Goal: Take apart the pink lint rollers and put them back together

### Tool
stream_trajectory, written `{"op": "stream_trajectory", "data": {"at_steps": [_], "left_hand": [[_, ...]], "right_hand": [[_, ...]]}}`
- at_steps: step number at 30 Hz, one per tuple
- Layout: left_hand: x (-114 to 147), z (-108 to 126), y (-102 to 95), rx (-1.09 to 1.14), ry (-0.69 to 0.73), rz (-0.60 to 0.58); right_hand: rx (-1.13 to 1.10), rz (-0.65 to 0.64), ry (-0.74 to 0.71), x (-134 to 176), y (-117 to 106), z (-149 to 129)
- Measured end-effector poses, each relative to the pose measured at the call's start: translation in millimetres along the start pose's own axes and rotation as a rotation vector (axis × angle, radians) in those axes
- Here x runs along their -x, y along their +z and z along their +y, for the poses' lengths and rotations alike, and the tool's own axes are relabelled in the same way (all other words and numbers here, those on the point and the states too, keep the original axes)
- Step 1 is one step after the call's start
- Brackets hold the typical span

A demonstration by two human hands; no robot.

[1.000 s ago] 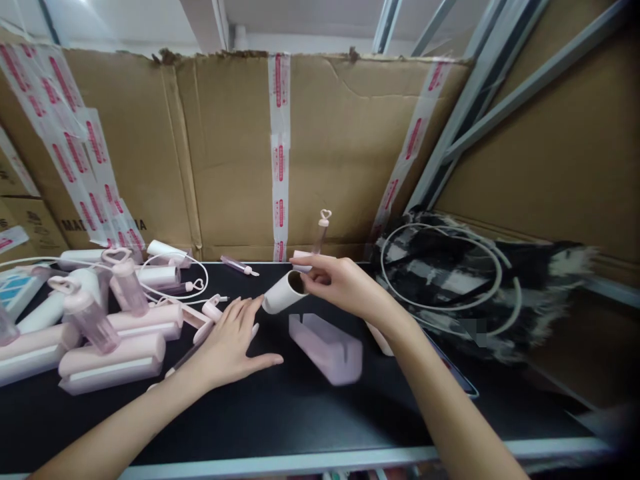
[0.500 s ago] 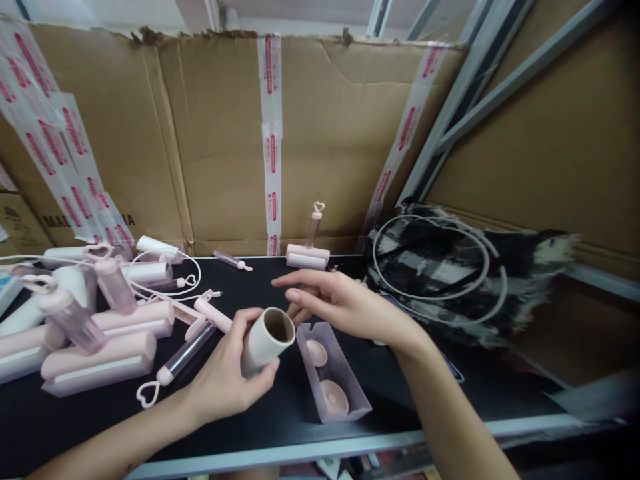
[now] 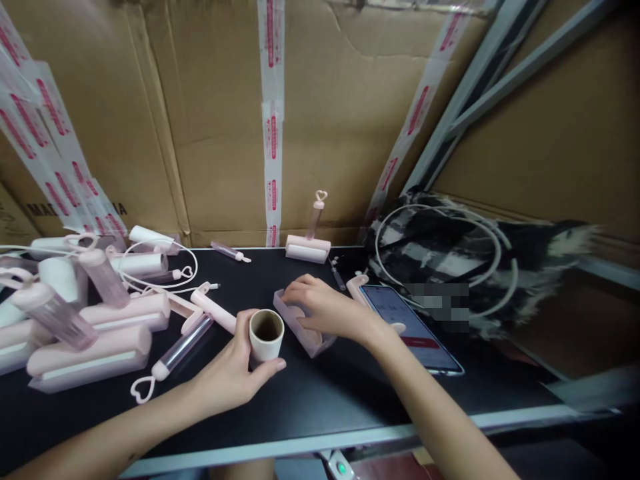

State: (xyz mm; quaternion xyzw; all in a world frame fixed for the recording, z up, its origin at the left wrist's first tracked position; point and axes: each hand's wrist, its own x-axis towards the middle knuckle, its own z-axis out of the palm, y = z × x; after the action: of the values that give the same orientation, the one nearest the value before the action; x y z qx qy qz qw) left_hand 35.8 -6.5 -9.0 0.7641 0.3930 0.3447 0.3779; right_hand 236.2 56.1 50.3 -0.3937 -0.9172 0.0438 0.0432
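Observation:
My left hand (image 3: 233, 367) is wrapped around a white lint roller refill (image 3: 267, 349), whose open cardboard core faces up toward me. My right hand (image 3: 320, 303) grips the far end of a translucent lilac lint roller cover (image 3: 311, 348), with the fingers bent over its rim and the thumb at its inside. Pink round end caps (image 3: 297, 312) show in the cover, partly hidden by the hand. Left of my left hand lie a pink roller handle frame (image 3: 216, 308) and a clear tube handle with a heart-shaped loop (image 3: 175, 353).
Several pink lint rollers (image 3: 90, 350) crowd the left side, with a white cable (image 3: 197, 263) among them. One assembled lint roller (image 3: 309, 248) stands at the back. To the right are a phone (image 3: 415, 333), a pink frame (image 3: 357, 288) and dark fluffy fabric (image 3: 440, 250) with coiled cable.
My right hand has come down onto the cover, which has moved away from me and to the left. My left hand still holds the refill, now more upright. The view has tilted downward.

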Motion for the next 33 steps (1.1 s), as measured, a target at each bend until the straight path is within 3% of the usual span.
{"op": "stream_trajectory", "data": {"at_steps": [5, 10, 13, 16, 19, 33], "left_hand": [[1.2, 1.5, -0.7, -0.025, 0.028, -0.011], [0.6, 2.0, -2.3, -0.038, 0.026, -0.029], [-0.6, 1.3, -2.4, -0.021, 0.037, -0.030], [-1.6, 1.0, -3.1, -0.018, 0.041, -0.021], [-1.8, 1.3, -4.4, -0.037, 0.061, -0.043], [-0.5, 3.6, -3.4, -0.001, -0.011, -0.035]], "right_hand": [[0.121, -0.039, 0.020, -3.1, 1.2, -3.6], [-0.226, 0.344, 0.021, 14.6, -19.6, -6.1], [-0.538, 0.478, -0.117, 19.2, -24.1, -18.1], [-0.739, 0.410, -0.305, 16.5, -19.2, -34.5], [-0.719, 0.289, -0.386, 13.4, -14.4, -44.9], [-0.498, 0.238, -0.291, 17.3, -15.3, -37.1]]}}
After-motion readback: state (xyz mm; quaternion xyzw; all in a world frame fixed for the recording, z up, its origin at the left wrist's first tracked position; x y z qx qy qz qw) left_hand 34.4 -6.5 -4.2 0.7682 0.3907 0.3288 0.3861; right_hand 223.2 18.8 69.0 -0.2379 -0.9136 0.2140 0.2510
